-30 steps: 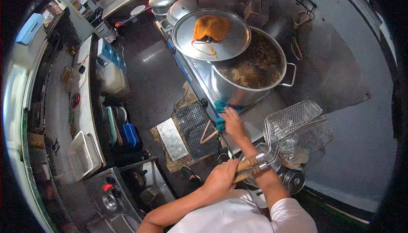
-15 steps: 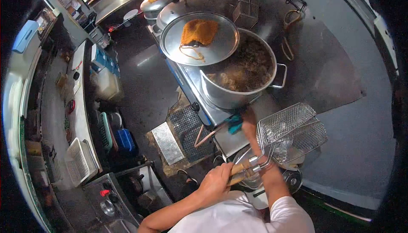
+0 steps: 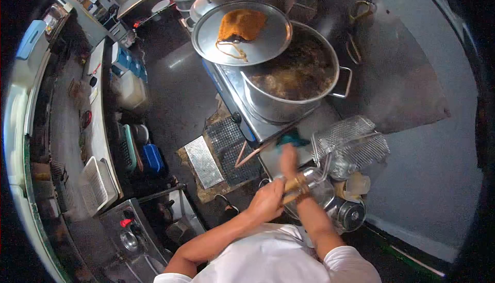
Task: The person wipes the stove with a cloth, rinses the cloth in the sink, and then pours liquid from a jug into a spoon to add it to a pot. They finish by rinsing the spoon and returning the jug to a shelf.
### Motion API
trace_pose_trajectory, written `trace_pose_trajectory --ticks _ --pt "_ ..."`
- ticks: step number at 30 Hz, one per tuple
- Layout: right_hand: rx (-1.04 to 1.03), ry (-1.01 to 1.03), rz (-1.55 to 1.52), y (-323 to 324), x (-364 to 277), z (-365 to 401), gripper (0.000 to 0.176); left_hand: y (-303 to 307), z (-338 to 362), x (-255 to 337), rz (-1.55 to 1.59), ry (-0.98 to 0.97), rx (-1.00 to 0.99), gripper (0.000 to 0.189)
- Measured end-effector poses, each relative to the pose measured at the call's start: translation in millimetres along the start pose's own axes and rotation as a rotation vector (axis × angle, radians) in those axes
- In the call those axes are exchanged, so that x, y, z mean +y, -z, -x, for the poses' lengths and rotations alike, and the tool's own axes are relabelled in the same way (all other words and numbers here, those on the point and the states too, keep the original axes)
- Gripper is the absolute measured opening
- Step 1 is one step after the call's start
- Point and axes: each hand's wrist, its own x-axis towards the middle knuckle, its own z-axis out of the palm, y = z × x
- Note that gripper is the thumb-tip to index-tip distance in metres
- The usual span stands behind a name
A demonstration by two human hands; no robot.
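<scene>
My left hand is closed around the wooden handles of two wire-mesh fry baskets. They stretch to the right over the metal counter. Passing under the handles, my right arm reaches to a dark green cloth on the counter beside the stove. My right hand grips the cloth, though its fingers are blurred and partly hidden. Ahead of it stands a big metal pot with dark, bubbling contents. A round lid with an orange cloth on it covers the pot's left part.
Below the baskets, near my right arm, are a clear container, a dark-lidded jar and a plastic cup. A metal grate lies on the floor. A shelf with trays runs along the left; a grey wall stands right.
My right hand and the green cloth have shifted slightly left along the counter. The baskets in my left hand have moved slightly, and the view has tilted, so the pot appears higher.
</scene>
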Motion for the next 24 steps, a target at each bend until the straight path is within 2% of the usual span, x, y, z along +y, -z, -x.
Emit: trace_pose_trajectory --ticks 1,3,5,7,12,13,16,17,19,20,21,23,24 --pt "-0.296 -0.235 0.016 26.7 -59.7 14.0 0.017 -4.7 -4.2 -5.3 0.009 -0.009 -0.009 0.081" --pt "-0.607 0.186 0.185 46.2 -88.9 48.6 0.026 -3.7 -16.4 -11.9 -0.031 -0.005 0.066 0.084" --pt "-0.572 0.207 0.186 74.6 -80.7 73.1 0.032 -0.8 -23.5 -11.5 -0.112 0.014 0.099 0.088" --pt "-0.539 0.233 0.185 78.5 -69.6 97.1 0.039 -9.8 -28.9 -33.1 -0.033 -0.023 0.091 0.078" --pt "-0.402 -0.398 -0.987 51.3 -50.8 128.5 0.047 -32.0 -49.7 -70.1 -0.021 0.133 0.074 0.071" --pt "-0.428 -0.39 -0.982 49.3 -50.5 128.8 0.047 -35.6 -54.1 -78.4 -0.017 0.152 0.091 0.071" --pt "-0.342 -0.389 -1.034 51.0 -74.5 129.9 0.022 -40.8 -59.0 -101.7 -0.004 0.067 0.129 0.065" --pt "-0.37 -0.379 -1.039 49.2 -78.5 129.8 0.022 -38.3 -61.6 -107.4 -0.01 0.089 0.146 0.065" --pt "-0.52 0.269 -0.105 48.9 -76.6 135.5 0.018 -33.6 -65.8 -116.4 -0.041 0.08 0.098 0.057" --pt "-0.662 0.279 -0.013 62.0 -83.2 142.5 0.02 -43.2 -70.4 -132.5 -0.025 0.087 0.094 0.049" --pt "-0.681 0.311 -0.019 75.0 -89.6 148.2 0.02 -45.0 -71.8 -138.0 -0.029 0.112 0.12 0.049" --pt "-0.577 0.339 -0.202 98.1 -100.3 158.4 0.021 -50.5 -69.5 -146.3 -0.021 0.187 0.044 0.052" --pt "-0.535 0.277 -0.268 109.2 -108.6 157.3 0.021 -66.9 -70.1 -161.7 -0.054 0.126 0.101 0.049"
